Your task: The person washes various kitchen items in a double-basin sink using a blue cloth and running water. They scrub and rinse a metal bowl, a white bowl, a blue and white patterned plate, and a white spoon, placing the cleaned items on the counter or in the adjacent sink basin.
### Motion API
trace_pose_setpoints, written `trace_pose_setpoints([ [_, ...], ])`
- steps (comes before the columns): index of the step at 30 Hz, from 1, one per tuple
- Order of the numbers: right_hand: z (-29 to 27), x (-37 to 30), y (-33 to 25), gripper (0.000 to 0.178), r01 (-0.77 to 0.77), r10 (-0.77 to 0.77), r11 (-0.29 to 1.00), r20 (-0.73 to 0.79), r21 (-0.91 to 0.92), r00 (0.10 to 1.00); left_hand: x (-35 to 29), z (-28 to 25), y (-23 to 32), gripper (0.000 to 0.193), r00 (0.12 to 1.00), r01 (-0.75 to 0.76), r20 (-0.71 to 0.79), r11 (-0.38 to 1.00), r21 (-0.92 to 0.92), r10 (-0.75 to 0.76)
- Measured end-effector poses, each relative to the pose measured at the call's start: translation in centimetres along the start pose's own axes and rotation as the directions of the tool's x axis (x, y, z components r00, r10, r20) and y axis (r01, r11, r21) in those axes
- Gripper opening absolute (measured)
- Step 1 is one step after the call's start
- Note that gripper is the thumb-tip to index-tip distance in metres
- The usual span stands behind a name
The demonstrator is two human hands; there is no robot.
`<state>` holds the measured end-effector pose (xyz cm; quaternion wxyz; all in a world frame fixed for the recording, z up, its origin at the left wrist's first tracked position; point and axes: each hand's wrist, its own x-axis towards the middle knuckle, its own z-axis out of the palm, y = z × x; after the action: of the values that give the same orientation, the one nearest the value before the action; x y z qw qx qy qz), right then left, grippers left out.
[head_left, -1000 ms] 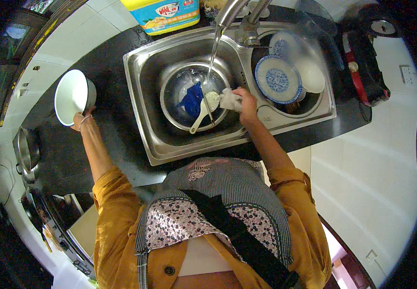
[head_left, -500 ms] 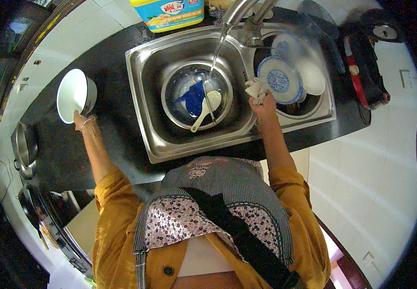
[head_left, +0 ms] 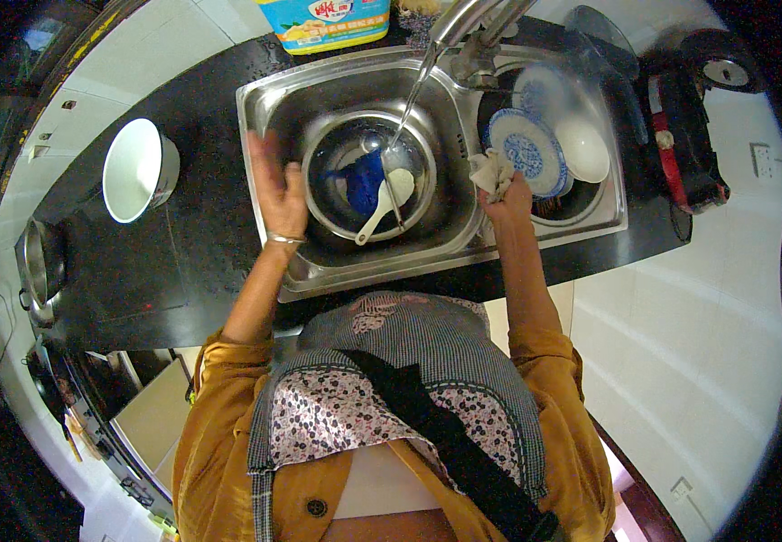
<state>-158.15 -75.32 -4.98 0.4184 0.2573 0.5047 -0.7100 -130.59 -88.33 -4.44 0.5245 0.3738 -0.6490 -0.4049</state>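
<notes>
My left hand (head_left: 281, 191) is over the left rim of the sink (head_left: 256, 172), fingers apart and holding nothing. Beside it in the large basin, a round metal bowl (head_left: 319, 215) holds water, a blue cloth (head_left: 366, 183), a white rice paddle (head_left: 376, 221) and a thin metal utensil (head_left: 395, 200). A stream from the faucet (head_left: 441, 41) falls into that bowl. My right hand (head_left: 510, 194) grips a crumpled whitish cloth (head_left: 492, 172) near the small basin, close to a blue-and-white plate (head_left: 528, 154). On the counter at left stands a white bowl (head_left: 134, 172).
Another patterned plate (head_left: 538, 88) and a white bowl (head_left: 583, 151) sit in the small basin. A yellow-and-blue jug (head_left: 328, 25) stands behind the sink. Right of it is a black-and-red appliance (head_left: 675, 135). Metal pans (head_left: 41, 262) lie at the far left of the black counter (head_left: 120, 271).
My left hand has let go of the white bowl on the counter and moved right to the sink's edge. My right hand has shifted slightly, still holding the cloth.
</notes>
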Motion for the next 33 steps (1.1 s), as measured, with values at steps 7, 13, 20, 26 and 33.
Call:
trace_pose_setpoints([
  [7, -3.5, 1.1, 2.4, 0.024, 0.347, -0.291, 0.885, 0.215, -0.31, 0.932, -2.3, 8.3, -2.4, 0.044, 0.85, 0.409, 0.449, 0.883, -0.229, -0.278],
  [13, -2.9, -2.0, 7.5, 0.028, 0.284, -0.186, 0.757, 0.222, -0.589, 0.957, -1.8, 9.9, -0.2, 0.049, 0.29, 0.952, 0.8, 0.074, -0.296, -0.525],
  [20, 0.8, -4.2, 6.4, 0.039, 0.433, 0.008, 0.486, 0.499, -0.759, 0.866, -2.3, 6.7, -4.2, 0.031, 0.466, 0.857, 0.549, 0.198, -0.476, -0.694],
  [26, 4.8, 0.6, 7.6, 0.02, 0.9, -0.552, 0.006, 0.749, -0.436, 0.367, -2.7, 5.6, -5.3, 0.047, 0.484, 0.871, 0.438, 0.367, -0.327, -0.758],
  [33, 4.7, 1.1, 12.3, 0.019, 0.981, -0.104, 0.025, 0.975, -0.193, 0.195, -3.9, 6.5, -6.1, 0.064, 0.533, 0.846, 0.469, 0.421, -0.329, -0.705],
])
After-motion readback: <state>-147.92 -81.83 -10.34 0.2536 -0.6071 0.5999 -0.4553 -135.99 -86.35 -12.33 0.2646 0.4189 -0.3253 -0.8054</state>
